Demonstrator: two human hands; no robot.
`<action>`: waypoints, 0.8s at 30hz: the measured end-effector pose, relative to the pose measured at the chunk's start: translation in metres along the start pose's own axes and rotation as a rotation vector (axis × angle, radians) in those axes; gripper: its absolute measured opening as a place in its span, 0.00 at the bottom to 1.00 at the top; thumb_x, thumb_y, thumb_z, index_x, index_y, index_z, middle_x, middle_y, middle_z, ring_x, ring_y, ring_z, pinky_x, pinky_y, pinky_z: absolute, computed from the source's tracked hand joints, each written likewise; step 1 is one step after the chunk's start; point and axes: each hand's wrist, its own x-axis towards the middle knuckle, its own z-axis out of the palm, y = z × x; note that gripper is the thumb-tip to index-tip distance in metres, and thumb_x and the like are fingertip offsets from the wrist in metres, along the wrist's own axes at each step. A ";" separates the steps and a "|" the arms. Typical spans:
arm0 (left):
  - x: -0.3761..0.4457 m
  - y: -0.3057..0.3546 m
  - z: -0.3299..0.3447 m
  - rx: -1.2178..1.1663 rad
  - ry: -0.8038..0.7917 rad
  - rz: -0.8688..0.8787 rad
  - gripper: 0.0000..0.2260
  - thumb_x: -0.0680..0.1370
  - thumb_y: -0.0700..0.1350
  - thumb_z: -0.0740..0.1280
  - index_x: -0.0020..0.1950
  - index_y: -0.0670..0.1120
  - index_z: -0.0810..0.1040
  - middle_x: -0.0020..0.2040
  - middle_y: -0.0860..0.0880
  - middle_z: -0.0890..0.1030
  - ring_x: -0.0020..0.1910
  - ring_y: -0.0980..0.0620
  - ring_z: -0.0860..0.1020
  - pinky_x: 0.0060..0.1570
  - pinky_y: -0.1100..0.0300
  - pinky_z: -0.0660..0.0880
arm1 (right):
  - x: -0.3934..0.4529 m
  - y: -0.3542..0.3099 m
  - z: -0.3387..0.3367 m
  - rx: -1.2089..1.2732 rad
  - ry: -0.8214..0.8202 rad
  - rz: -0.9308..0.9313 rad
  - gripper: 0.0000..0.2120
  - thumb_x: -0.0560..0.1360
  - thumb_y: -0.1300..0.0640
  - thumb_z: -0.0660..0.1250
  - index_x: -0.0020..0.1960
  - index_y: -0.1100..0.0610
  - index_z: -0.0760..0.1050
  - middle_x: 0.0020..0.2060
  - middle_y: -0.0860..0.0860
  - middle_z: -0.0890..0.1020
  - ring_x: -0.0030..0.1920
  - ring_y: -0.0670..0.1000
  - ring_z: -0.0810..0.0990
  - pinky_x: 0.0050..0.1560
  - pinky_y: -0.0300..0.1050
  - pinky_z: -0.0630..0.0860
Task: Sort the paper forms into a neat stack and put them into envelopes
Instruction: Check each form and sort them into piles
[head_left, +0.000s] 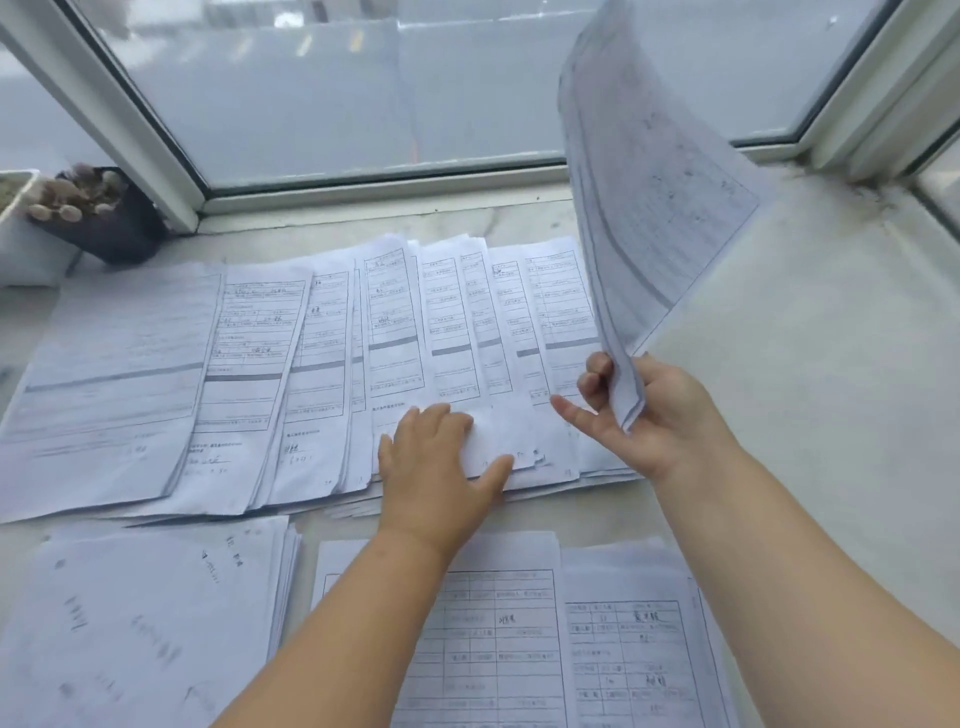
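Near the person, three piles of forms lie on the sill, printed with boxes and lines. Behind these piles, a long fan of overlapping forms spreads across the sill, below the window. Every sheet is white with grey bars and scribbled handwriting, too blurry to read.

Right of the fan, the right hand pinches the bottom corner of a few sheets, holding them up so they curve toward the window. Its fingers are curled round that corner.

On the fan's near edge, the left hand rests flat, with fingers straight and spread.

A dark pot stands left of the fan.
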 end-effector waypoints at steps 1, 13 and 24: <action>0.002 0.004 0.004 -0.006 0.011 -0.034 0.27 0.72 0.65 0.64 0.65 0.52 0.69 0.72 0.53 0.63 0.74 0.50 0.55 0.72 0.45 0.52 | 0.006 0.003 0.000 -0.032 -0.010 0.009 0.08 0.77 0.68 0.56 0.47 0.60 0.72 0.29 0.51 0.75 0.32 0.49 0.75 0.57 0.60 0.76; 0.002 0.000 0.014 -0.129 0.143 -0.002 0.12 0.69 0.45 0.73 0.47 0.47 0.71 0.59 0.49 0.74 0.64 0.44 0.70 0.62 0.36 0.65 | 0.039 0.036 0.010 -0.169 -0.049 0.142 0.08 0.77 0.67 0.59 0.46 0.55 0.72 0.29 0.50 0.76 0.35 0.50 0.75 0.59 0.62 0.73; -0.006 -0.018 -0.011 -0.563 0.162 -0.189 0.10 0.72 0.40 0.73 0.34 0.49 0.75 0.46 0.58 0.79 0.49 0.65 0.75 0.47 0.70 0.68 | 0.044 0.050 0.032 -0.123 -0.136 0.170 0.11 0.76 0.70 0.59 0.46 0.56 0.75 0.28 0.51 0.78 0.34 0.51 0.74 0.62 0.63 0.73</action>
